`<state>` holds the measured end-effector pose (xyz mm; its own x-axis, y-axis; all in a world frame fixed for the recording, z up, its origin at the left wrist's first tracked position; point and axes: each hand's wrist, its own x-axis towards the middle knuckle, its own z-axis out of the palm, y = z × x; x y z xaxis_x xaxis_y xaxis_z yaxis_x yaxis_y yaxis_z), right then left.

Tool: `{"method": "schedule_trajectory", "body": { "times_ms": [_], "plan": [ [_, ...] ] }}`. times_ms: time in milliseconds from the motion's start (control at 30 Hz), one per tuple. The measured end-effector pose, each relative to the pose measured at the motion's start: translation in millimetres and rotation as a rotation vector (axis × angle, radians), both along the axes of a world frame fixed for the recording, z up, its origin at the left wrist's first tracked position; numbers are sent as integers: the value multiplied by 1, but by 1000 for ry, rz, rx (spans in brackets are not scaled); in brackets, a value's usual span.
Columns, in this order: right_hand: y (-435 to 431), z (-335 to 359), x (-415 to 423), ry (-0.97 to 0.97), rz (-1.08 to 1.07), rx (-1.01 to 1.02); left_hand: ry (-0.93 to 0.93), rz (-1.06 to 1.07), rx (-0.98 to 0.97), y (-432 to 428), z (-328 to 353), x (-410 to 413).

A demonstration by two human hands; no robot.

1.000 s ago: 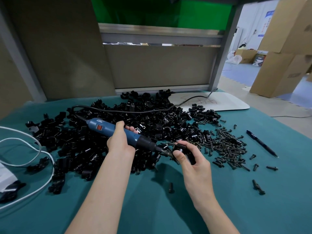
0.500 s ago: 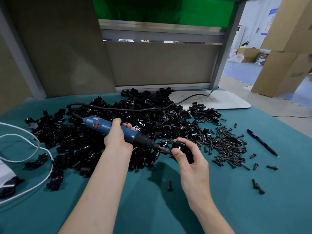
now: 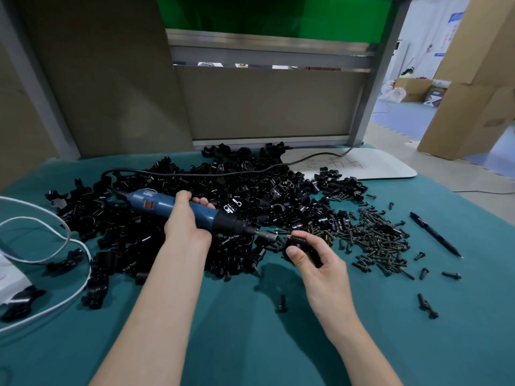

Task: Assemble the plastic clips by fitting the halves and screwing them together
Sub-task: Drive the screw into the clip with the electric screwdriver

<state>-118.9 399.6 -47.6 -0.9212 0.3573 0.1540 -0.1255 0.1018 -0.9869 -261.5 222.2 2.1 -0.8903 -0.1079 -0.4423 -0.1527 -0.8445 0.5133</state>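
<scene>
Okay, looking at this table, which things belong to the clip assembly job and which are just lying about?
For the job: electric screwdriver in the left hand; clip held by the right hand; pile of clip halves; heap of screws.

Lying about: black pen; white board; cardboard boxes.

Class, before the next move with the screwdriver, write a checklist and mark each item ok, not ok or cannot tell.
1. The left hand grips the screwdriver: ok.
2. The right hand holds the clip: ok.
3. The bit points at the clip: ok.
4. The bit sits in a screw head: cannot tell.
5. Spare screws lie beside the right hand: ok.
</scene>
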Motion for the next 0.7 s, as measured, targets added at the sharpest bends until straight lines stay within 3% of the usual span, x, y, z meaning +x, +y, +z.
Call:
{"method": "schedule_trajectory", "body": {
  "times_ms": [700],
  "plan": [
    [2,-4,-3,-3,21,35,-23,-18,34,11,-3,3]
  ]
}}
